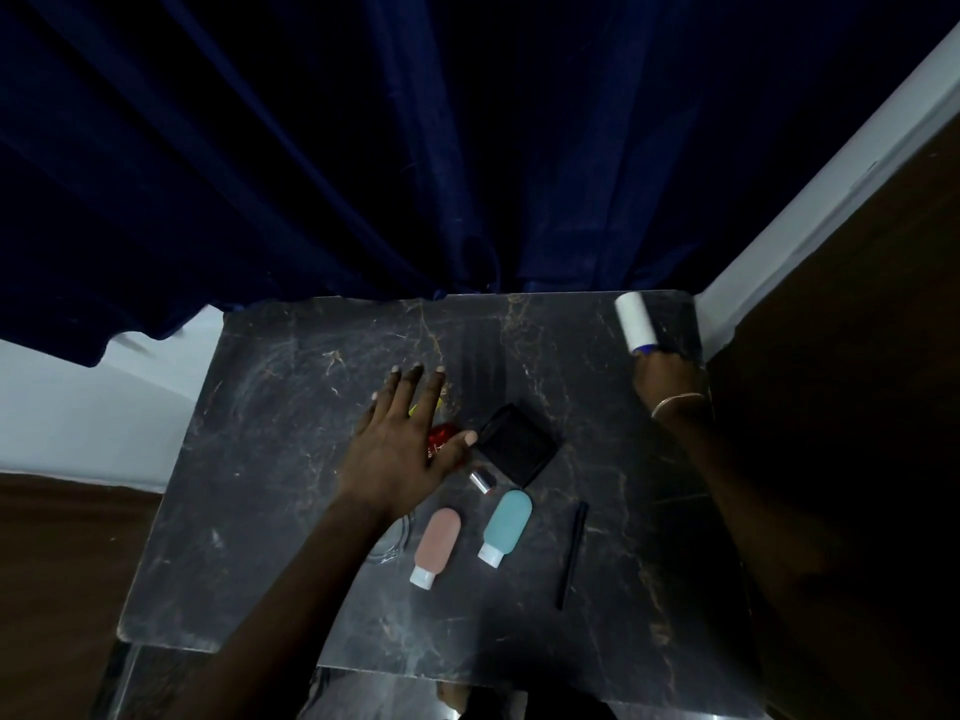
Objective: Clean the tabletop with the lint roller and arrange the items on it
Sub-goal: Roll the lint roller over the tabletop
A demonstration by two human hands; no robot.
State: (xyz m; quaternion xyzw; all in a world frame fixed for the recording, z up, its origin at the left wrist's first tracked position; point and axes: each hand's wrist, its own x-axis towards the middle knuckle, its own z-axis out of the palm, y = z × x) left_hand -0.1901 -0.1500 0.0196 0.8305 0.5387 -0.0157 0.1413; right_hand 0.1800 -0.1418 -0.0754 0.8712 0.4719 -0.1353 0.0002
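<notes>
The right hand (662,379) is gripping the one lint roller (636,322) at the tabletop's (270,511) two o'clock corner, probably rolling that bare area. The left hand (400,444) is lying spread and unclenched over a red packet (441,439) at centre, seemingly shifting clutter aside. At six o'clock from it are lying two bottles, pink (436,545) and teal (506,524), one black case (519,441) and one pencil (571,556).

Dim light; a dark blue curtain (415,148) hangs behind; white wall (831,200) right; brown floor (62,563).
</notes>
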